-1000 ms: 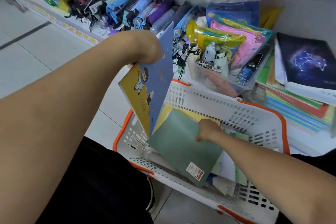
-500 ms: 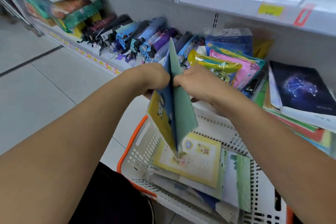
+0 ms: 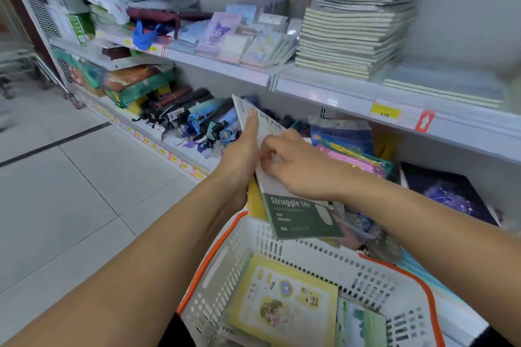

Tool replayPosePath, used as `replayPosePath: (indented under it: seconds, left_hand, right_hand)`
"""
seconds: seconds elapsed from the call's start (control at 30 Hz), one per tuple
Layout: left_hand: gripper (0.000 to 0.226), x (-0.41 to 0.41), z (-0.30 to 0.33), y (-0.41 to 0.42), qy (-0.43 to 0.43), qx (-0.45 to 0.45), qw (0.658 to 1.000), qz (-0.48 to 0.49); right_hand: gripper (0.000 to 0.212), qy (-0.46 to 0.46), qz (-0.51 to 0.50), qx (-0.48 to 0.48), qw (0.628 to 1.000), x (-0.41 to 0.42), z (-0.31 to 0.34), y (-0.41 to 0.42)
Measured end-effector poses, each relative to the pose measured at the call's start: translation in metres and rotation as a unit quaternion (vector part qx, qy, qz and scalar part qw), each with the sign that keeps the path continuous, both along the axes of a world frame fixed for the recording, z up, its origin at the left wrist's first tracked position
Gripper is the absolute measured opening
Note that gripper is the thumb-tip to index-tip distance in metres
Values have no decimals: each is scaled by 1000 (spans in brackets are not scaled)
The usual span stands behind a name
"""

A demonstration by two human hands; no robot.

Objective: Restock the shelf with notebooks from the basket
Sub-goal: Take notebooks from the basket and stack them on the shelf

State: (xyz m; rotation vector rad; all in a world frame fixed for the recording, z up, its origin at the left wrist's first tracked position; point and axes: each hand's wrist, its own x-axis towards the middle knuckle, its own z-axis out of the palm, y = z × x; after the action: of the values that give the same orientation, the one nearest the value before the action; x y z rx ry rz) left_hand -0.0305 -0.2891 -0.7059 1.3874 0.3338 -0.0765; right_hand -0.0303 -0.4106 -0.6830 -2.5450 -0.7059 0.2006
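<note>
Both hands hold a small bundle of notebooks above the white basket with an orange rim [image 3: 248,259]. My left hand [image 3: 242,149] grips the bundle from the left, thumb on a pale cover. My right hand [image 3: 293,166] pinches the bundle from the right, fingers curled on its top. The front one is a green notebook [image 3: 301,220] printed "Struggle Life"; a yellow one [image 3: 255,203] shows behind. In the basket lie a yellow cartoon notebook [image 3: 284,307] and a green-striped one [image 3: 361,324]. The middle shelf [image 3: 324,90] carries a tall stack of notebooks [image 3: 355,34].
Folded umbrellas [image 3: 191,118] fill the lower shelf at left. Coloured packets [image 3: 352,146] and a dark constellation notebook [image 3: 448,191] lie on the lower shelf at right. Small cartoon pads [image 3: 242,36] stand on the middle shelf. Tiled floor [image 3: 70,177] spreads to the left.
The bundle has risen higher above the basket and turned, so the green cover now faces me. My view has lifted, bringing the middle shelf and its notebook stack into sight.
</note>
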Motion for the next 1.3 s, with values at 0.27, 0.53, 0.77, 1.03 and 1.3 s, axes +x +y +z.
replayPosePath:
  seconds: [0.27,0.53,0.77,1.03,1.3]
  left_hand:
    - [22,-9,12,35,-72,5,997,-18]
    - [23,-9,23,55,-120,-15,990,75]
    - [20,-17,39,24,-259,143,955,-8]
    - [9,54,121,-70,-325,254,906,-94]
    - [15,111,117,-180,-116,124,969,-179]
  right_hand:
    - [59,80,-205,150,964,31,-15,-54]
    - [25,256,-92,561,782,4,-28,-42]
    - [23,67,-162,632,755,18,13,-67]
    - [19,-123,-326,679,646,26,71,-140]
    - [66,53,-385,553,737,47,80,-247]
